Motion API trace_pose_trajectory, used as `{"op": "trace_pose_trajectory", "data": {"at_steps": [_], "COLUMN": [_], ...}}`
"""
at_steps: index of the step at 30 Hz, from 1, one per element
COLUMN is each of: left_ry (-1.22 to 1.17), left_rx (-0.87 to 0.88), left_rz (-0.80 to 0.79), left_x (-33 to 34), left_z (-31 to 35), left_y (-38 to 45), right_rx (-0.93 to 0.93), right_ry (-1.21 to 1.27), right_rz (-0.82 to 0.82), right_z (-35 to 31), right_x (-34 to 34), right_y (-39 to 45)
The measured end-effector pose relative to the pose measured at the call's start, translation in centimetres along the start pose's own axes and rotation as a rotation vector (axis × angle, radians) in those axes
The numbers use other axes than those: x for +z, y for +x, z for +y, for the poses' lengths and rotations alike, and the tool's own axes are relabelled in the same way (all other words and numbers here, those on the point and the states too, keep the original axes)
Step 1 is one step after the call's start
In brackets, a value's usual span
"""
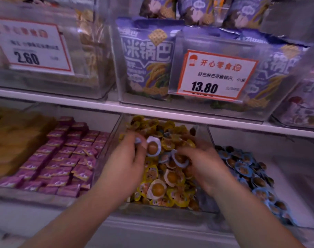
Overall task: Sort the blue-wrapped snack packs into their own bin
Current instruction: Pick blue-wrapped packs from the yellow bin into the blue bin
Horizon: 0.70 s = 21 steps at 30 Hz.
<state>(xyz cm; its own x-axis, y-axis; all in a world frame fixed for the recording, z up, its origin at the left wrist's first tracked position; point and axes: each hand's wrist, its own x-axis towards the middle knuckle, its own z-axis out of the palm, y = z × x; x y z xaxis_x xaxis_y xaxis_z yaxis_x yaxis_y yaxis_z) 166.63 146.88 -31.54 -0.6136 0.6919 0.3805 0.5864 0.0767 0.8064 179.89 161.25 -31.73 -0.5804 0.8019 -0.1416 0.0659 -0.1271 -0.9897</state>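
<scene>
Both my hands are in the middle clear bin (116, 136), which is heaped with yellow-wrapped snack packs (172, 138) and a few blue-wrapped ones. My left hand (127, 158) pinches a blue-wrapped snack pack (153, 146) with a round brown centre, lifted a little above the heap. My right hand (204, 161) has its fingers curled around another blue-wrapped pack (180, 159) lying on the pile. The bin to the right (287, 178) holds a pile of blue-wrapped packs (245, 169).
To the left, a bin holds purple square packets (63, 158), and tan packets (13, 138) lie further left. A white shelf edge (170, 111) runs just above the bins, carrying clear bins of purple bags (147, 63) and price cards (215, 76).
</scene>
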Motion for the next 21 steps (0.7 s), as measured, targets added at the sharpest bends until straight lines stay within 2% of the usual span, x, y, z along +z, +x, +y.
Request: {"op": "trace_pose_trajectory", "data": {"at_steps": [4, 5, 7, 9, 11, 15, 21], "left_ry": [0.166, 0.146, 0.042, -0.032, -0.092, -0.237, -0.161], "left_rx": [0.155, 0.143, 0.059, -0.008, -0.049, -0.118, -0.081], "left_rz": [-0.071, -0.06, -0.029, 0.009, 0.028, -0.018, -0.044], "left_x": [0.7, 0.6, 0.2, -0.1, -0.2, 0.0, -0.2], "left_z": [0.0, -0.2, -0.8, -1.1, -1.1, -1.1, -1.6], "left_y": [-1.6, -1.5, -1.0, -0.6, -0.5, -0.5, -0.6], "right_rx": [-0.303, -0.356, -0.407, -0.584, -0.662, -0.42, -0.244], "right_ry": [-0.515, -0.703, -1.057, -1.083, -1.011, -1.241, -1.483], "right_rz": [-0.028, 0.004, 0.171, 0.259, 0.194, -0.067, -0.247], "right_z": [-1.0, -1.3, -1.9, -2.4, -2.4, -0.2, 0.5], "right_x": [0.4, 0.3, 0.0, -0.1, 0.3, 0.6, -0.3], "right_y": [-0.8, -1.0, -1.2, -1.5, -1.7, -1.2, -1.0]}}
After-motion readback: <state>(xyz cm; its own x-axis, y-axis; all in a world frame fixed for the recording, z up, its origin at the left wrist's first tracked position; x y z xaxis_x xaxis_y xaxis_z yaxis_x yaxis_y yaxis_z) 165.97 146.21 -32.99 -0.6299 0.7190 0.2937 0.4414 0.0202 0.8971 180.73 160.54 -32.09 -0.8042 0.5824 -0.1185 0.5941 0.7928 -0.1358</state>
